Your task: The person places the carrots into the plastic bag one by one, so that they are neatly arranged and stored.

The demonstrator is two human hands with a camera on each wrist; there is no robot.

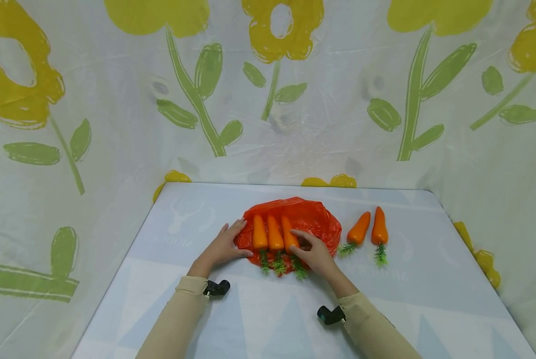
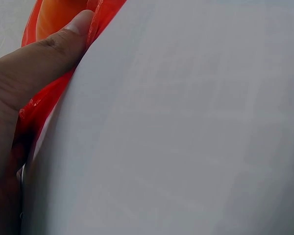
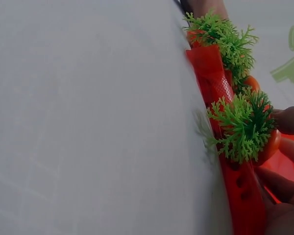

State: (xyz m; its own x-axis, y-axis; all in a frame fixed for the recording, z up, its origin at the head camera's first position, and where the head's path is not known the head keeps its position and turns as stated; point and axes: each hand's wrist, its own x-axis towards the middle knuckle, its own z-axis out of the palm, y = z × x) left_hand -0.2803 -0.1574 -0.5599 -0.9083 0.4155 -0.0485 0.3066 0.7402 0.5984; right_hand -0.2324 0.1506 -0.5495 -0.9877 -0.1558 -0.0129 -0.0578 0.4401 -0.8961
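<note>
Three orange toy carrots with green leafy tops lie side by side on a red plastic bag (image 1: 319,219): a left carrot (image 1: 259,233), a middle carrot (image 1: 274,234) and a right carrot (image 1: 287,228). My right hand (image 1: 316,254) holds the right carrot near its leafy end, thumb and fingers on either side. In the right wrist view that carrot's green top (image 3: 245,125) hangs over the bag's edge. At the bag's left side, my left hand (image 1: 223,247) rests with fingers spread and thumb (image 2: 54,54) laid straight along the red plastic.
Two more carrots lie right of the bag, a tilted carrot (image 1: 359,229) and an upright-pointing carrot (image 1: 379,227). The pale patterned table (image 1: 268,319) ends at a flower-printed curtain (image 1: 331,124) behind and at both sides.
</note>
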